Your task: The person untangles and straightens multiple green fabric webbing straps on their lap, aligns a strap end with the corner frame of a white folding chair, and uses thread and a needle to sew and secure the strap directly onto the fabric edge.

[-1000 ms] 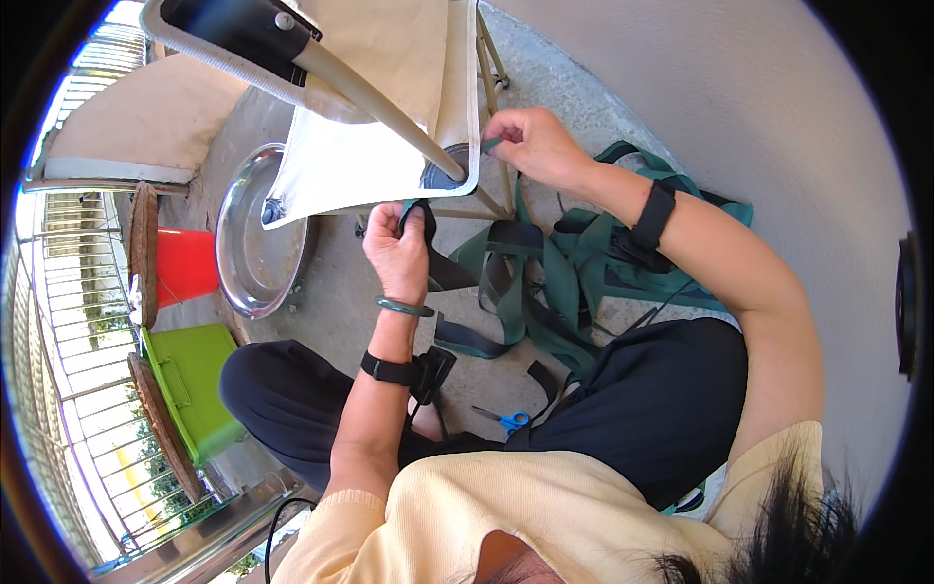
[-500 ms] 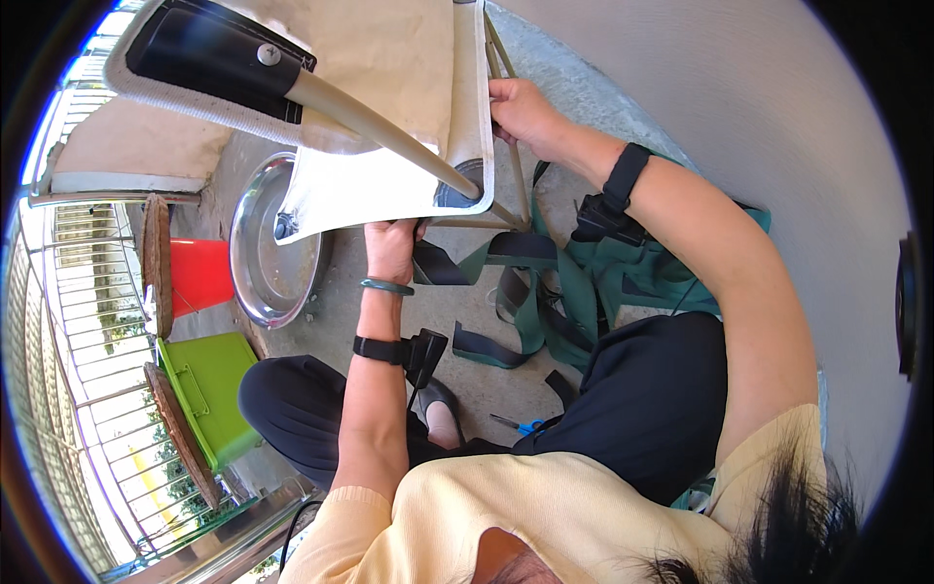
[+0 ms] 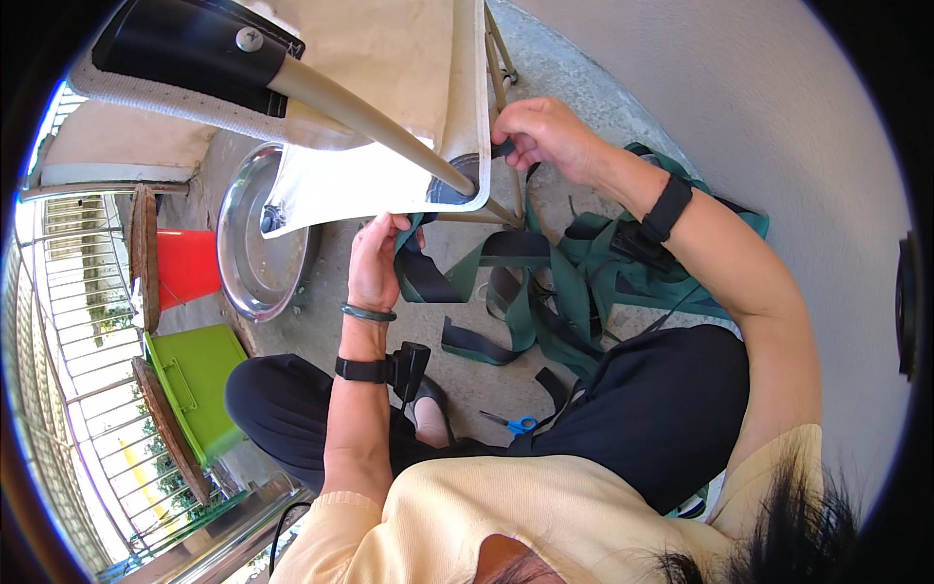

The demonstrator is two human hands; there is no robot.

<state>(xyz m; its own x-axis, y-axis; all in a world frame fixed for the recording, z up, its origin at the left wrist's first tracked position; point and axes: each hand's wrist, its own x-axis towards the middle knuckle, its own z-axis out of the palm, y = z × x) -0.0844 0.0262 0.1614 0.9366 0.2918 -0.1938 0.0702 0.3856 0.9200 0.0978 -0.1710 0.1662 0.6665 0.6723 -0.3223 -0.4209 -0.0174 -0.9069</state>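
Observation:
A folding chair with a cream canvas seat point(image 3: 389, 58) and beige metal tubes stands in front of me. At the canvas's near edge my left hand point(image 3: 374, 261) is closed on a green and black webbing strap point(image 3: 428, 282), whose upper part disappears beneath the canvas. By the right edge my right hand point(image 3: 553, 141) pinches a short dark strap end point(image 3: 503, 149) poking out next to a chair tube point(image 3: 379, 117). The rest of the webbing falls in loose loops onto the floor below the chair.
More green webbing point(image 3: 671, 268) is heaped by the wall point(image 3: 778, 117) at right. Blue-handled scissors point(image 3: 522, 425) lie on the floor near my legs. At left are a steel basin point(image 3: 233, 263), a red bucket point(image 3: 187, 268), a green bin point(image 3: 199, 380) and a railing point(image 3: 88, 389).
My right hand has moved slightly right and down, drawing a dark strap end into view. My left hand has come a little out from under the canvas edge, lower and to the left.

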